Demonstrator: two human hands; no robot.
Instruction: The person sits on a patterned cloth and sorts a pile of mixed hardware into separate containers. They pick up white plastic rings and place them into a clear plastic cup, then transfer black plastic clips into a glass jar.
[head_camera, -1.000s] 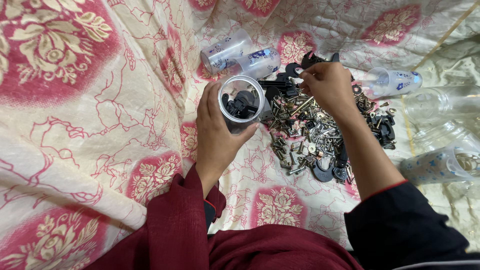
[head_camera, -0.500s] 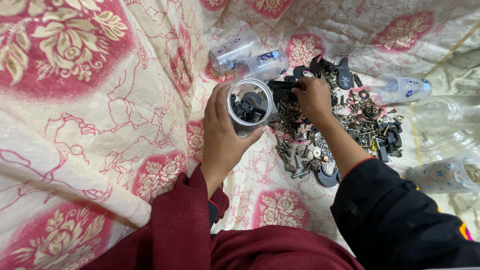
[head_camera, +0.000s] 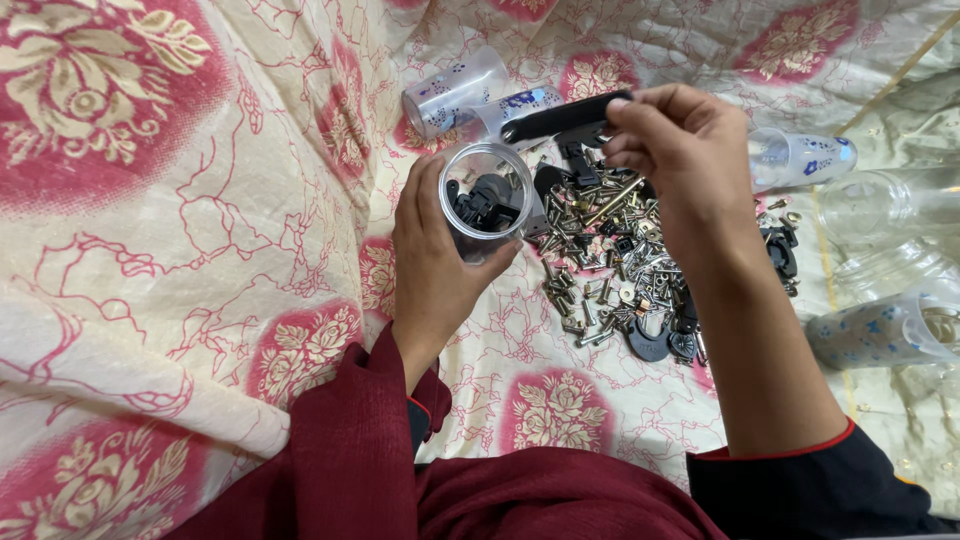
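The left hand is wrapped around a clear plastic cup, fingers curled about its far side and the thumb pressed against the near wall, so the grip is closed firmly on it. The cup is tipped with its mouth toward the camera, and a few black plastic pieces lie jumbled inside it. The right hand is raised just above the heap, its thumb and fingertips pinched together on one end of a long black plastic strip; the rest of that hand's fingers are bent in loosely behind the pinch. The strip sticks out to the left from the fingers, roughly level, its free end hanging over the printed cups and just beyond the rim of the held cup, not touching it. Beneath the right hand spreads a pile of screws, bolts and small black parts on the cream and red flowered cloth. Two frosted cups with blue prints lie on their sides beyond the held cup, touching each other. Another printed cup lies tipped over to the right of the pile, with clear glass jars further right and one more printed cup near the edge. A dark red sleeve covers the left arm, a black one the right.
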